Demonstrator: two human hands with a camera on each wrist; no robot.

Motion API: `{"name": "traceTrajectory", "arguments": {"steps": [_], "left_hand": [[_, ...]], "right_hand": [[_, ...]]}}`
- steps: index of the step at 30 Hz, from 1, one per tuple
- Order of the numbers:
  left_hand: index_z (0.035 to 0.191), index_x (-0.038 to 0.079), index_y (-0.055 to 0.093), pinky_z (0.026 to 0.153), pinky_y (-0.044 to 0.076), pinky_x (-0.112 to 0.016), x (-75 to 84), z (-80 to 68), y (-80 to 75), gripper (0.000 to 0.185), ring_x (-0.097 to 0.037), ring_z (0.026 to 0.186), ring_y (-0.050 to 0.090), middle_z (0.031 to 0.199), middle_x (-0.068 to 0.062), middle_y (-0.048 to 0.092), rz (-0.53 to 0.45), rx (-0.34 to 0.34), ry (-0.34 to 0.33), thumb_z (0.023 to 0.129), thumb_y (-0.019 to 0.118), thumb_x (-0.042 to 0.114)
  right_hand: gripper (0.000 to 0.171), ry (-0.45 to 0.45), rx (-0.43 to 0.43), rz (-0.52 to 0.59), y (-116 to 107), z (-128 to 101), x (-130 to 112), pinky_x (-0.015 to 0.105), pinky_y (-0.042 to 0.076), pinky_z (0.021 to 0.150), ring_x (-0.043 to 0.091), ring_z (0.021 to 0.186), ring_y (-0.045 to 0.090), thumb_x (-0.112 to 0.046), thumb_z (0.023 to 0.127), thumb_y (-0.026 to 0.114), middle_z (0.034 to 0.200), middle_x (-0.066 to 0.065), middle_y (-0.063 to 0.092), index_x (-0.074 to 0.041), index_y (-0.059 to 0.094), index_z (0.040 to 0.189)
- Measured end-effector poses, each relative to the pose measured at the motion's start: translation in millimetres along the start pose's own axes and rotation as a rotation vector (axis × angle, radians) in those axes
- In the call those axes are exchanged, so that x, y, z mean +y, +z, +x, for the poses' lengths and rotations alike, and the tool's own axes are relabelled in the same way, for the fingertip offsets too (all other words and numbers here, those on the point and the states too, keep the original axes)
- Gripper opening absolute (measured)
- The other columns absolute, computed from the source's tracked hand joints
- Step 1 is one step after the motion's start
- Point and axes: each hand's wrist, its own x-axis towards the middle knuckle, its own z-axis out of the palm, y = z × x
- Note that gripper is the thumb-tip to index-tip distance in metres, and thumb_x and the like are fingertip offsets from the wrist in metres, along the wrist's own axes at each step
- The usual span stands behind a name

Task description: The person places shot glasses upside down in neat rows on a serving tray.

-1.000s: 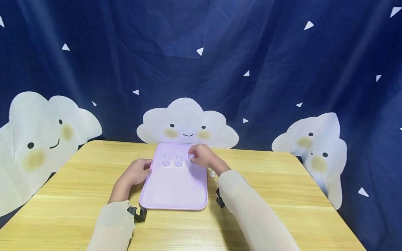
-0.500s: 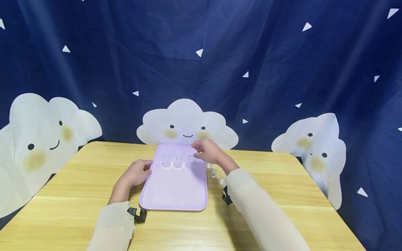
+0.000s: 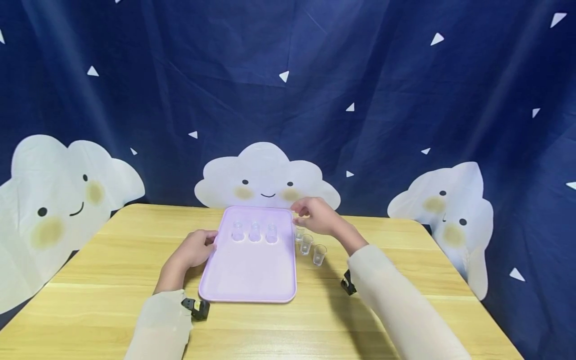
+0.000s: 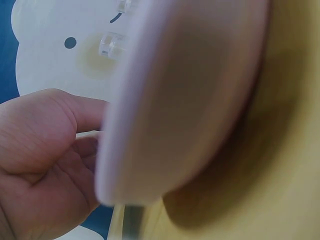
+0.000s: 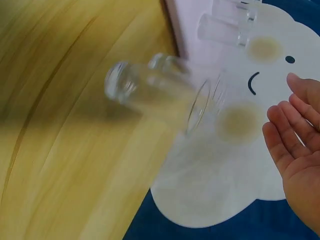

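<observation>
A light purple tray (image 3: 247, 272) lies on the table, its left rim held by my left hand (image 3: 194, 249). In the left wrist view the tray (image 4: 185, 115) hides the ends of my fingers (image 4: 90, 112). Three clear shot glasses stand in a row on the tray; the rightmost shot glass (image 3: 272, 234) is nearest my right hand (image 3: 319, 217). That hand hovers beyond the tray's right edge with nothing in it, fingers (image 5: 280, 135) loosely bent. Below it three more shot glasses stand on the table, the nearest shot glass (image 3: 319, 255) fully visible.
The wooden table (image 3: 387, 280) extends on both sides of the tray. Behind it hangs a dark blue curtain (image 3: 252, 90) with white clouds and triangles. A black wrist camera (image 3: 196, 309) sits by the left sleeve.
My right hand has let go of the rightmost shot glass on the tray and moved right, over the glasses on the table. The left hand stays at the tray's rim.
</observation>
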Motion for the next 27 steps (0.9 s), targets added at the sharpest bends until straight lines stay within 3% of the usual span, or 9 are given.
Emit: {"name": "traceTrajectory", "arguments": {"steps": [13, 19, 27], "left_hand": [[0.138, -0.013, 0.055, 0.103, 0.047, -0.058, -1.4, 0.0, 1.1, 0.044, -0.043, 0.119, 0.061, 0.124, -0.029, 0.066, 0.003, 0.001, -0.015, 0.096, 0.054, 0.001], [0.138, -0.012, 0.056, 0.102, 0.048, -0.058, -2.0, 0.4, 1.4, 0.044, -0.042, 0.116, 0.062, 0.122, -0.028, 0.068, 0.002, 0.001, -0.008, 0.096, 0.054, 0.001], [0.138, -0.010, 0.057, 0.103, 0.047, -0.058, -2.1, 0.9, 0.5, 0.043, -0.041, 0.117, 0.062, 0.122, -0.027, 0.068, 0.002, -0.005, -0.015, 0.097, 0.054, 0.001]], "right_hand": [[0.026, -0.020, -0.026, -0.023, -13.4, -38.4, 26.9, 0.044, 0.057, 0.092, 0.027, 0.098, 0.070, -0.011, 0.091, 0.074, 0.109, 0.013, 0.073, 0.002, 0.071, 0.113], [0.031, -0.010, -0.096, -0.033, -11.0, -53.8, 39.7, 0.044, 0.058, 0.092, 0.028, 0.101, 0.070, -0.008, 0.090, 0.076, 0.113, 0.015, 0.073, 0.004, 0.070, 0.118], [0.033, 0.022, -0.188, 0.042, -6.9, -67.0, 48.2, 0.044, 0.058, 0.092, 0.028, 0.100, 0.070, -0.005, 0.090, 0.076, 0.110, 0.020, 0.072, 0.007, 0.068, 0.120]]}}
